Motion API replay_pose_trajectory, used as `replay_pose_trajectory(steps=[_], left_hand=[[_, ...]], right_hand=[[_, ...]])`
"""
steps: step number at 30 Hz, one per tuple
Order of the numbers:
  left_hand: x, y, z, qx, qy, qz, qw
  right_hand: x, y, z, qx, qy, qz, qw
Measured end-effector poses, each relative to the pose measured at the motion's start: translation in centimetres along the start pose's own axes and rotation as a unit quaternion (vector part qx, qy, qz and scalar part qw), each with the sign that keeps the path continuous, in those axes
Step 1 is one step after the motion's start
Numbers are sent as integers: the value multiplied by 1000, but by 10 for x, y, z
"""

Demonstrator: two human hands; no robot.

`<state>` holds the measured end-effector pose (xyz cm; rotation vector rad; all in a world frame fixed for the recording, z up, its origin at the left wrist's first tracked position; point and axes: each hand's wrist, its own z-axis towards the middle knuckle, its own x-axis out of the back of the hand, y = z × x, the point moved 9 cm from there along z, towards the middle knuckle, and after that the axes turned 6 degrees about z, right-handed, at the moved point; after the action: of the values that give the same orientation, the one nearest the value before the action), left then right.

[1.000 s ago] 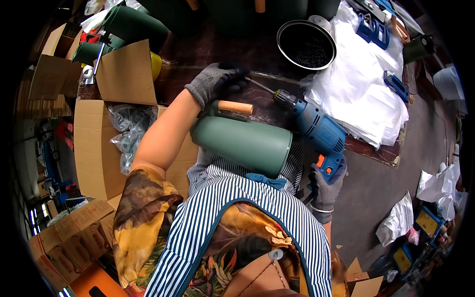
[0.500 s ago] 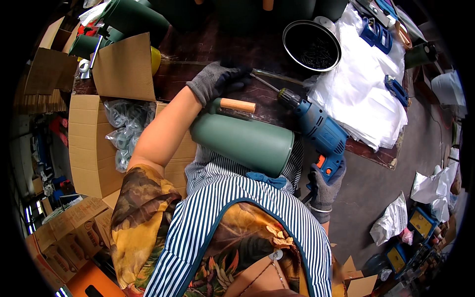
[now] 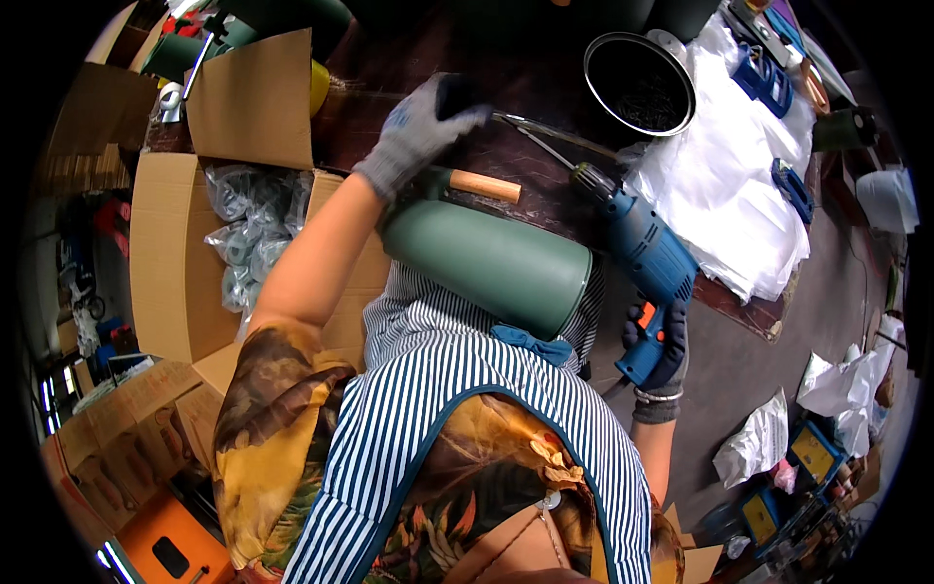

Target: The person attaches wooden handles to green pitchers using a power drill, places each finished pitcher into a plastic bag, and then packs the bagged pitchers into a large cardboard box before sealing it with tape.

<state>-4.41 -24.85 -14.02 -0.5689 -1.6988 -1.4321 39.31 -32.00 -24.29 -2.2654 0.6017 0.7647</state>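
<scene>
The right hand (image 3: 673, 355), in a grey and dark glove, is closed around the grip of a blue drill (image 3: 650, 251). The drill has an orange trigger area, and its body rises ahead of this hand and slants to the left. The thin bit (image 3: 550, 153) points toward the left hand (image 3: 418, 131), and its tip is near the fingers of that hand. The left hand, also gloved, is above the far side of the worktop (image 3: 345, 131), with the thumb apart from the palm; its dark fingertips are blurred against the dark surface, so I cannot tell if they hold something.

Between the two hands, and nearer to the body, a green cylinder (image 3: 491, 263) lies on its side upon the lap, over the striped apron (image 3: 409, 438). The left wrist passes just beside its left end. A wooden handle (image 3: 484, 186) is on its far side, below the left hand.

Beyond the right hand, past the drill, there are a round black container (image 3: 639, 84) with small dark pieces inside and a pile of white plastic bags (image 3: 720, 175). To the left of the left forearm is an open cardboard box (image 3: 165, 253), which contains plastic-wrapped things (image 3: 253, 234).
</scene>
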Motion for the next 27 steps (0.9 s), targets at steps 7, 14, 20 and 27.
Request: replay_pose_trajectory(steps=[7,14,20,27], left_hand=[[-23,-9,-63,-40,-181,-52,981],[-36,-9,-64,-35,-185,-263,946],[-38,-5,-55,-35,-227,-188,955],[-40,-9,-55,-10,-230,-201,952]], right_hand=[[43,-54,-28,-89,61,-77,991],[39,-84,-25,-131,72,-143,978],[26,-85,-16,-125,100,-165,973],[-18,-60,13,-162,69,-206,963]])
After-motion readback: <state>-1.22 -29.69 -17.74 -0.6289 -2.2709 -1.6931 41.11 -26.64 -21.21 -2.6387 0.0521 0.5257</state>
